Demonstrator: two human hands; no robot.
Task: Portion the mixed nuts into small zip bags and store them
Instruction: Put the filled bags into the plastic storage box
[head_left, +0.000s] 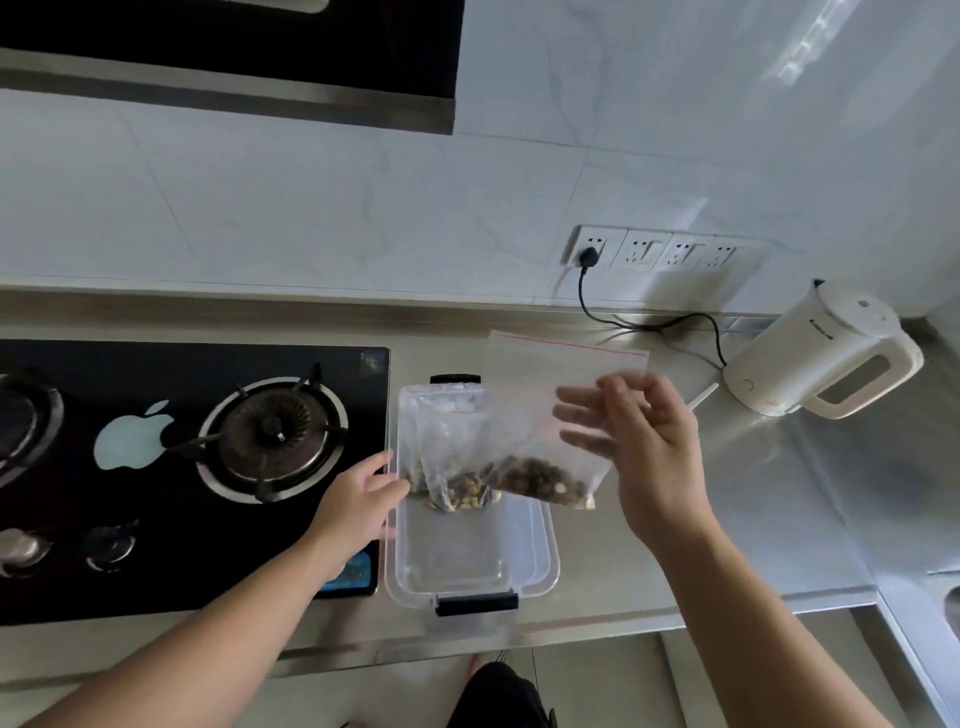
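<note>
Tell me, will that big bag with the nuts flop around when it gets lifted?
Probably yes. The big zip bag is thin clear plastic, so it likely bends easily. The nuts sit bunched at the bottom, so that end would likely sag and swing. The right hand is at its upper part; the plastic may feel slippery.
</note>
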